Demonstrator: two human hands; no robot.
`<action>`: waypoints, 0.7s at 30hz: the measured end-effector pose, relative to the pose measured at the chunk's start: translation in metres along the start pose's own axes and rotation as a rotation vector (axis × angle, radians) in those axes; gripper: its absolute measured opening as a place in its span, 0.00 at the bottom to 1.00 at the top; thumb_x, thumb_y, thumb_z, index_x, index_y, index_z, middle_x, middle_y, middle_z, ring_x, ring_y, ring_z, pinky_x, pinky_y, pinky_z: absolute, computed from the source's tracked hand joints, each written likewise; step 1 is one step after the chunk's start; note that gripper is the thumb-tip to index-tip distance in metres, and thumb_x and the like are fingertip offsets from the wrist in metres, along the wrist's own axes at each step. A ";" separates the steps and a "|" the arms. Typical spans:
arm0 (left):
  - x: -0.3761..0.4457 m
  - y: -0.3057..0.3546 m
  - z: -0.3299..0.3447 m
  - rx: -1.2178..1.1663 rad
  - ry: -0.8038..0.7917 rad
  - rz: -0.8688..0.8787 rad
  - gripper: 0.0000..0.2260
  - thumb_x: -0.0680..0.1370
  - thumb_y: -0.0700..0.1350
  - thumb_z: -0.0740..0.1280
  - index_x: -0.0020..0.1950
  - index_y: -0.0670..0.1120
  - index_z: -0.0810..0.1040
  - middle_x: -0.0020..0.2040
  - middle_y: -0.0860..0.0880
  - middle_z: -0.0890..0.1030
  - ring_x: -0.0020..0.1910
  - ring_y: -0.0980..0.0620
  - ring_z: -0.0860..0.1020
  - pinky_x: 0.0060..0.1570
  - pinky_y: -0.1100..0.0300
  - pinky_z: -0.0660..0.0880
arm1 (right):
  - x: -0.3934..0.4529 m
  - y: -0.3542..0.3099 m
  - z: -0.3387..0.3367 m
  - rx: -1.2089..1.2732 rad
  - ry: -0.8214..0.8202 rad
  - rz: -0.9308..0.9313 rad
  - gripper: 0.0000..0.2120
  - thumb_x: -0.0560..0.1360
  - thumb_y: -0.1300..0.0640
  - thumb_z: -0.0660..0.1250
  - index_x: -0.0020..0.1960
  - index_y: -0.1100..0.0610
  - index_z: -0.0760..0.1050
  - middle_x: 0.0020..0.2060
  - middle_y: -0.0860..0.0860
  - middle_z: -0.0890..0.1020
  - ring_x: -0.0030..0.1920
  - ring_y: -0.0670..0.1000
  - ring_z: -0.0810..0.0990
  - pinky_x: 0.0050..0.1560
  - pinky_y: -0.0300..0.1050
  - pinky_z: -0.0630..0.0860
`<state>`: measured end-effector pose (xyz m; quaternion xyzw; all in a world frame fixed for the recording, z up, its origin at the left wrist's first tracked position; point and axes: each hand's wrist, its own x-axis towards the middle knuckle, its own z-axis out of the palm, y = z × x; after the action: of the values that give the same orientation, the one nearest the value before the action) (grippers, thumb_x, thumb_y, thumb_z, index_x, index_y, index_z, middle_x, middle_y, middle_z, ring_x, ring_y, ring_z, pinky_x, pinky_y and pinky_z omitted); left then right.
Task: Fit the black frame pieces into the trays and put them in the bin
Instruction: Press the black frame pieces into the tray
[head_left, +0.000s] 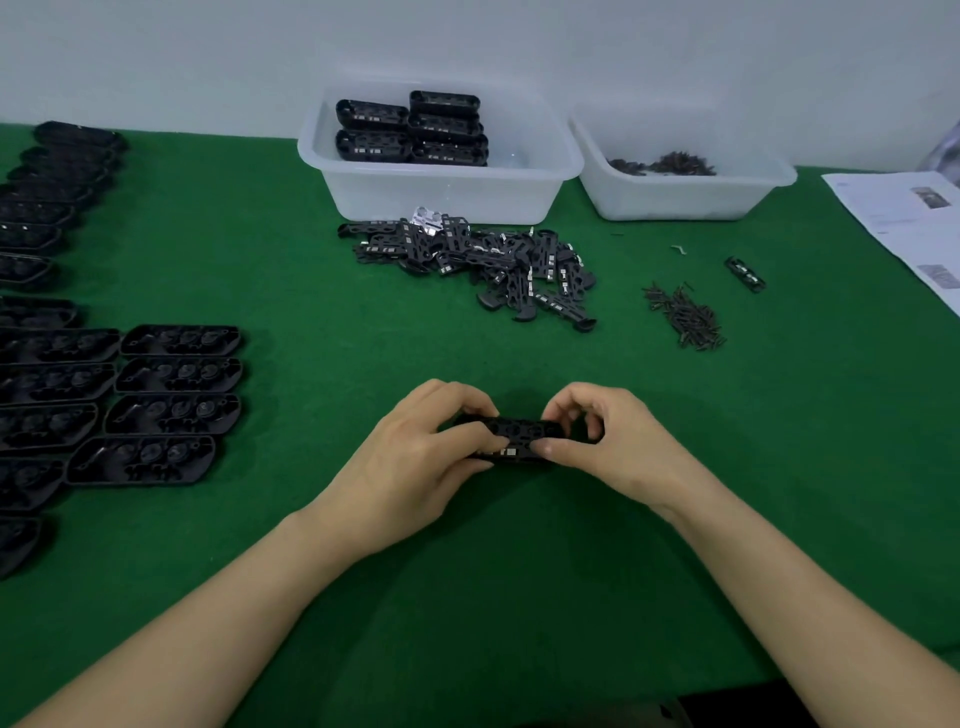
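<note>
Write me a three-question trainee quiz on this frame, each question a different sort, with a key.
1. True or false: the left hand and right hand both grip one black assembly.
2. Which bin holds finished black trays? A) the left clear bin B) the right clear bin
3. Fill in: the loose frame pieces lie heaped in front of the ____ bin.

Key: 1 true; 2 A; 3 left.

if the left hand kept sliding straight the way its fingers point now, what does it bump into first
The left hand points rightward along the black plastic tray and frame piece it grips, so it would probably meet the right hand holding the other end. Depth is hard to judge.
</note>
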<state>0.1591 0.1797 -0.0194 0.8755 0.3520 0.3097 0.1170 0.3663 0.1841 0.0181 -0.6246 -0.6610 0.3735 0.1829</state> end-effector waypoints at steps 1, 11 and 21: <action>0.000 0.000 0.000 -0.001 0.002 0.000 0.06 0.70 0.37 0.73 0.47 0.41 0.81 0.51 0.44 0.77 0.48 0.46 0.75 0.49 0.56 0.71 | 0.000 0.000 0.002 -0.019 0.028 0.001 0.08 0.67 0.52 0.74 0.37 0.46 0.74 0.24 0.36 0.72 0.27 0.40 0.66 0.30 0.34 0.60; 0.002 0.000 -0.002 -0.028 0.001 -0.039 0.07 0.69 0.37 0.74 0.47 0.42 0.82 0.51 0.45 0.78 0.50 0.49 0.75 0.51 0.60 0.70 | -0.005 0.004 0.007 -0.055 0.049 -0.080 0.10 0.71 0.53 0.69 0.39 0.43 0.69 0.35 0.40 0.72 0.38 0.42 0.67 0.48 0.44 0.63; 0.005 0.001 -0.004 -0.136 -0.001 -0.146 0.09 0.68 0.36 0.74 0.47 0.42 0.82 0.52 0.48 0.78 0.51 0.50 0.77 0.53 0.60 0.72 | -0.016 0.020 0.014 -0.184 0.163 -0.256 0.18 0.66 0.47 0.72 0.53 0.45 0.71 0.45 0.37 0.72 0.46 0.36 0.68 0.49 0.38 0.58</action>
<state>0.1596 0.1820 -0.0133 0.8376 0.3933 0.3230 0.1986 0.3724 0.1638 -0.0014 -0.5777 -0.7494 0.2334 0.2239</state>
